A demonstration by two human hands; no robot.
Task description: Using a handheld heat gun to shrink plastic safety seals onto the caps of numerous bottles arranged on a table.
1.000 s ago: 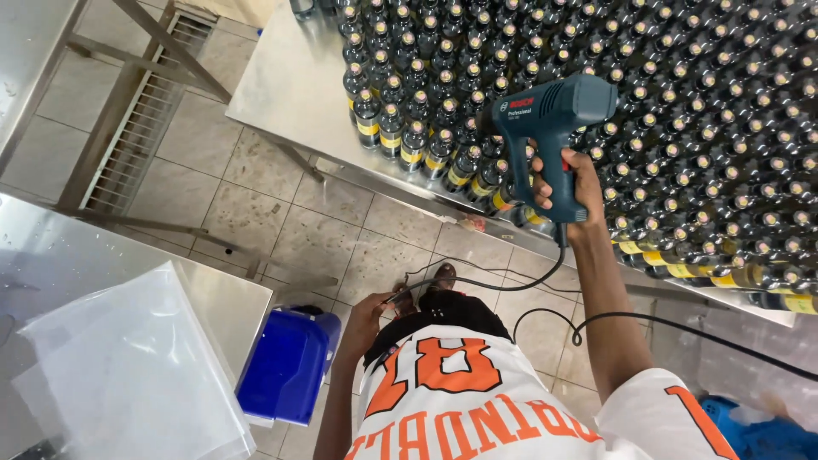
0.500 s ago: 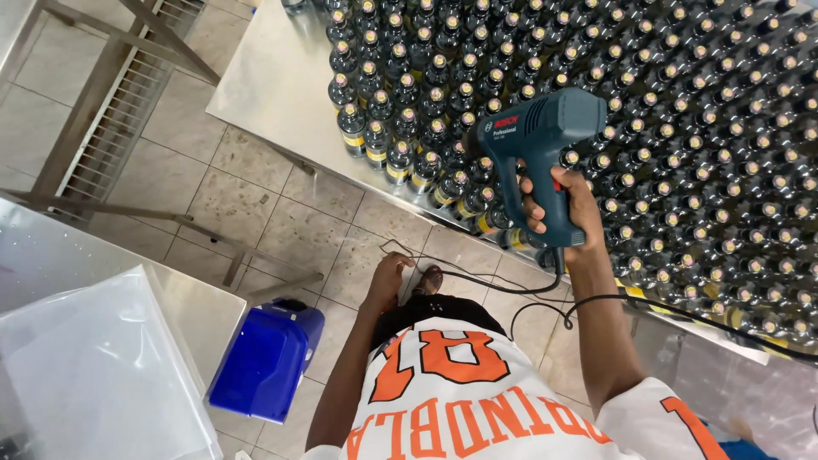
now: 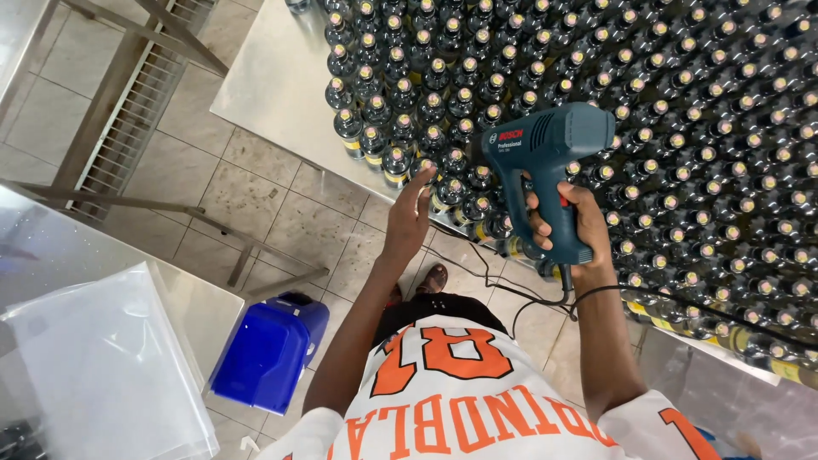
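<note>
Many dark bottles crowd the steel table beside the heat gun.

Stainless steel table fills upper centre and right of frame; bare metal showing only at its left portion. Dark glass bottles stand upright on it in dense rows, caps up, reaching the near edge; yellow labels visible on the front row. Second steel surface at left of frame carries clear plastic sheeting, lower left. Tiled floor between them bears a blue plastic container and a black cable.
</note>
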